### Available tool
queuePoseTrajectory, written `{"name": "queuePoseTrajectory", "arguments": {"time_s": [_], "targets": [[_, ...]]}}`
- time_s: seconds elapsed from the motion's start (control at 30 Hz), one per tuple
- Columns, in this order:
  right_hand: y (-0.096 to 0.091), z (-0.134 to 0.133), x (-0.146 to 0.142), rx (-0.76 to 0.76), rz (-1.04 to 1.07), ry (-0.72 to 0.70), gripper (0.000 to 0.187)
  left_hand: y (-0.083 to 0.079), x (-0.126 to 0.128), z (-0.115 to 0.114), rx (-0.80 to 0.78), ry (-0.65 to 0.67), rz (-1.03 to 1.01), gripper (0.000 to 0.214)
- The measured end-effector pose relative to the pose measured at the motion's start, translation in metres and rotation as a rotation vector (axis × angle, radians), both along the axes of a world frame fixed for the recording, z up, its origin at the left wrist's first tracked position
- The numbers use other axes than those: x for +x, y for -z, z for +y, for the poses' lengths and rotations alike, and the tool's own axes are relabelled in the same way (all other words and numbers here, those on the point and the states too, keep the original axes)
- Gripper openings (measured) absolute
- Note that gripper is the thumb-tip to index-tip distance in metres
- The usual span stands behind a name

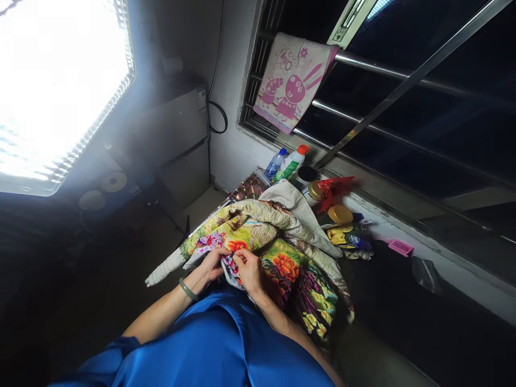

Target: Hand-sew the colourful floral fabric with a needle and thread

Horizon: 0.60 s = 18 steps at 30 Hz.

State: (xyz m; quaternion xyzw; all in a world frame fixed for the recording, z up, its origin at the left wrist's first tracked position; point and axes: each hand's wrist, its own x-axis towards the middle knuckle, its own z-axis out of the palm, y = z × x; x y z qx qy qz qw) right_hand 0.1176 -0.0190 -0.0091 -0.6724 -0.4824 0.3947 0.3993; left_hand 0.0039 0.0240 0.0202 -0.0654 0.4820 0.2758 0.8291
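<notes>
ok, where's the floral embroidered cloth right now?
Head view, just below centre: the floral embroidered cloth lies bunched just beyond the blue garment, with the left hand and right hand on its near part.

Right hand [250, 271], fingers [246, 259] curled, sits just beside left hand [213, 264].

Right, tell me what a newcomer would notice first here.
Probably the glaring lamp at the upper left. Next, the brightly flowered cloth in the lower middle, with the left hand and right hand close together on it. Then the pink-printed towel over the window bar, upper right of centre.
</notes>
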Motion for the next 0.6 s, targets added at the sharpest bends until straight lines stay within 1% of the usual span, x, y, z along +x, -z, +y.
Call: {"name": "queuePoseTrajectory", "arguments": {"time_s": [0.1, 0.2, 0.3, 0.37, 0.43, 0.53, 0.6], "targets": [[0.004, -0.001, 0.001, 0.012, 0.011, -0.002, 0.019, 0.006, -0.002, 0.0, 0.011, 0.024, -0.024, 0.021], [0.009, 0.002, 0.004, 0.007, 0.076, -0.004, 0.018, 0.012, -0.004, 0.0, 0.019, 0.041, -0.049, 0.022], [0.012, 0.008, 0.007, -0.064, 0.204, -0.012, 0.021, 0.015, -0.005, 0.0, 0.041, 0.052, -0.084, 0.024], [0.011, 0.014, 0.01, -0.095, 0.244, -0.041, 0.024, 0.017, -0.006, -0.002, 0.07, 0.052, -0.095, 0.026], [0.006, 0.019, 0.014, -0.029, 0.159, -0.099, 0.022, 0.019, -0.007, -0.003, 0.104, 0.038, -0.08, 0.028], [-0.002, 0.024, 0.018, 0.135, -0.096, -0.235, 0.012, 0.022, -0.008, -0.005, 0.148, 0.017, -0.038, 0.03], [-0.008, 0.027, 0.019, 0.168, -0.201, -0.322, 0.013, 0.023, -0.008, -0.006, 0.172, 0.018, -0.022, 0.029]]}}
